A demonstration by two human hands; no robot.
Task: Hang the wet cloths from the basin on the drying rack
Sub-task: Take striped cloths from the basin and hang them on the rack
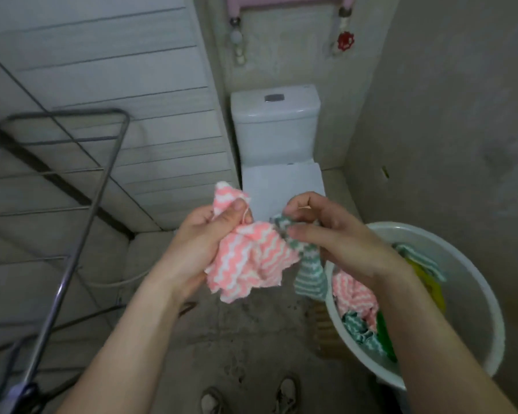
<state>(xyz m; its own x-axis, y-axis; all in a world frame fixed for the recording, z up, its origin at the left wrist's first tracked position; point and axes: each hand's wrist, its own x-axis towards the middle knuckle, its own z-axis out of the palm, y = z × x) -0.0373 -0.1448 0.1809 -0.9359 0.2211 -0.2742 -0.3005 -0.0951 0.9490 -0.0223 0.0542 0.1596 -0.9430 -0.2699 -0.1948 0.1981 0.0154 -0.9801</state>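
My left hand (205, 243) grips a pink cloth (245, 261) and my right hand (335, 237) pinches a green cloth (308, 273), both held up between the drying rack (102, 186) and the basin (473, 294). The rack's visible bars are bare, more cloths lie in the basin, so nearly everything remains.

Open floor (245, 339) is lying between the drying rack (84, 234) on the left and the basin (467, 279) on the right. The rack's rails are lying reachable from above, and the toilet (275, 130) is blocking the way ahead.
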